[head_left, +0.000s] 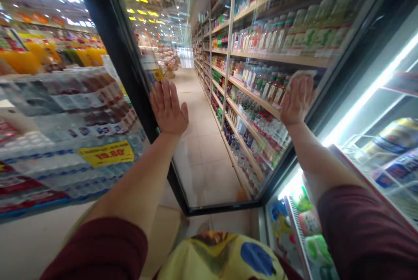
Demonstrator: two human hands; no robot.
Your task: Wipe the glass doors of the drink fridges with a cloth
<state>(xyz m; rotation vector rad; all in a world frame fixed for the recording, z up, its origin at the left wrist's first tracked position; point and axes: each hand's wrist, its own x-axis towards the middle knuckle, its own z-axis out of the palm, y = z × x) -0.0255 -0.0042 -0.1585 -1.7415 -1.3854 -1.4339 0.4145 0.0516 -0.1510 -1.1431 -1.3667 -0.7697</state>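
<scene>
A glass cooler door (199,158) in a black frame stands swung out in front of me. My left hand (170,110) lies flat against it by the left side of the frame, fingers stretched upward, holding nothing. Higher on the right part of the pane, my right hand (298,99) presses a pale, thin cloth (305,73) to the glass. The cloth's edge shows above the fingertips; the rest is under the hand. Both arms reach forward in dark red sleeves.
To the right, the lit cooler holds packaged drinks (398,140) on wire racks. Stacked shrink-wrapped bottles (98,114) with a yellow price sign (107,153) stand at left. Through the glass, shelves of bottles (261,79) run along an aisle floor (192,110).
</scene>
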